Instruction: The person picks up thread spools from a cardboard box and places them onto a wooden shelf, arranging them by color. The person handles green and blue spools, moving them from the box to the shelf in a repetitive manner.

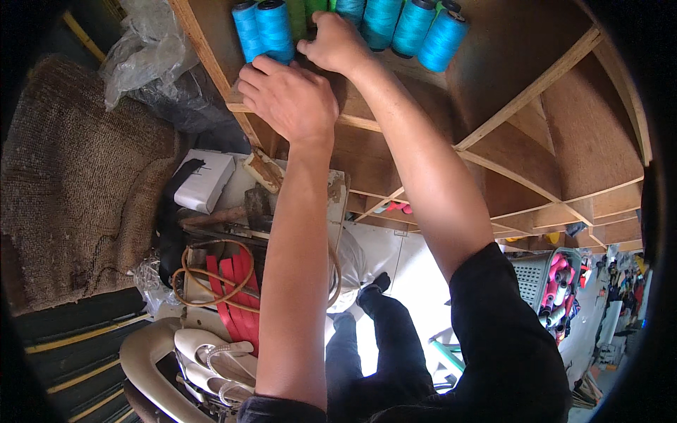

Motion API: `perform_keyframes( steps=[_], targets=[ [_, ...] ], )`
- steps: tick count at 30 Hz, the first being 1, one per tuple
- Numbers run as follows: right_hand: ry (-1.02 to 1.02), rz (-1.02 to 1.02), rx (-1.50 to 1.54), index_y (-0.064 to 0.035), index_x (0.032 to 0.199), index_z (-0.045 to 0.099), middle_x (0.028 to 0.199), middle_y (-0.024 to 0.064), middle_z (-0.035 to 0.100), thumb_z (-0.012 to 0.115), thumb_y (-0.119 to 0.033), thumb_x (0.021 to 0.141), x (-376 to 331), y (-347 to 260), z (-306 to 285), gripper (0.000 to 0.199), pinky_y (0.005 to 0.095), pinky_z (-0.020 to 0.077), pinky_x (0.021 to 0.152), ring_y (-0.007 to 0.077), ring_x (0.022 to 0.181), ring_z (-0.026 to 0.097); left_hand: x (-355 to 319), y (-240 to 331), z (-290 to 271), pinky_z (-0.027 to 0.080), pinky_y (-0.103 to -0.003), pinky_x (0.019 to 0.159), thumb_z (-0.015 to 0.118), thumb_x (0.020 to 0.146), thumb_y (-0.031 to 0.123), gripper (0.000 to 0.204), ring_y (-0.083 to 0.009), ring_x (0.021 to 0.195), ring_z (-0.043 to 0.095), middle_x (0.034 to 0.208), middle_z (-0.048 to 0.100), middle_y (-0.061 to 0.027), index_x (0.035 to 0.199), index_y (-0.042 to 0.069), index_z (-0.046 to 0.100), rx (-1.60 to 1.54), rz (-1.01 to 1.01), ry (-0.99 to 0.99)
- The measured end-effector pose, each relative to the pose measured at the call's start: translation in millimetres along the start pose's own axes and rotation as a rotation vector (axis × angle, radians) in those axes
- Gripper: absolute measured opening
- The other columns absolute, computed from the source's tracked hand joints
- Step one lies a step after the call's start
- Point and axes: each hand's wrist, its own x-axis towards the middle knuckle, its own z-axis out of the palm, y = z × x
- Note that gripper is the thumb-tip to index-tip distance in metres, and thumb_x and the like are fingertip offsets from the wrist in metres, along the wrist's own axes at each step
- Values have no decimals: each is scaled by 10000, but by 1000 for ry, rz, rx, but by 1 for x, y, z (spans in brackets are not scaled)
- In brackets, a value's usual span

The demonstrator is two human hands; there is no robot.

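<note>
Blue thread spools (442,42) stand upright in a row in a wooden shelf compartment, with green thread spools (296,18) behind and among them. My left hand (290,99) is at the front edge of the compartment, palm down. Its fingers lie loosely bent at the foot of the two leftmost blue spools, open. My right hand (338,46) reaches deeper, between a green spool and a teal spool (350,10). Its fingers are curled, with thumb and forefinger toward the green spool; the other fingertips are hidden, as is anything within them.
Wooden shelf dividers (530,88) spread to the right. Below left, a cluttered sewing-machine table carries a white box (206,180), red strips (229,296), a looped cord and light sandals (211,356). A grey basket (534,278) with pink and white spools stands lower right.
</note>
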Motion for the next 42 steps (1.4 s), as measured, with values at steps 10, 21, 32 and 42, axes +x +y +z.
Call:
perform_keyframes(
  steps=[10, 21, 32, 42],
  targets=[
    [121, 168, -79, 75, 1200, 596, 988, 249, 715, 733, -216, 818, -12, -18, 0, 499, 436, 579, 847, 394, 964, 704, 1, -3, 4, 405, -477, 899, 667, 865, 244, 386, -389, 1071, 508, 1074, 531, -211, 1049, -42, 486, 35, 7, -17],
    [54, 163, -243, -85, 959, 783, 1006, 149, 752, 631, -114, 888, -14, -30, -1, 170, 404, 590, 845, 305, 1002, 727, -2, -7, 5, 402, -466, 897, 687, 840, 282, 460, -387, 1067, 490, 1092, 502, -216, 1062, -47, 454, 22, 59, -27],
    [113, 193, -253, -73, 932, 790, 998, 188, 742, 718, -225, 833, 7, -30, 1, 196, 427, 582, 832, 328, 979, 726, -1, -4, 4, 407, -447, 895, 694, 820, 310, 482, -364, 1041, 508, 1065, 514, -196, 1052, -43, 464, 90, 48, -18],
    [119, 226, -225, -56, 1014, 768, 1074, 184, 731, 806, -339, 773, -6, -56, -59, 374, 415, 576, 893, 358, 1035, 705, 2, -10, 0, 411, -446, 905, 702, 798, 236, 434, -357, 1043, 516, 1061, 523, -192, 1056, -32, 480, 92, 17, -19]
  ],
)
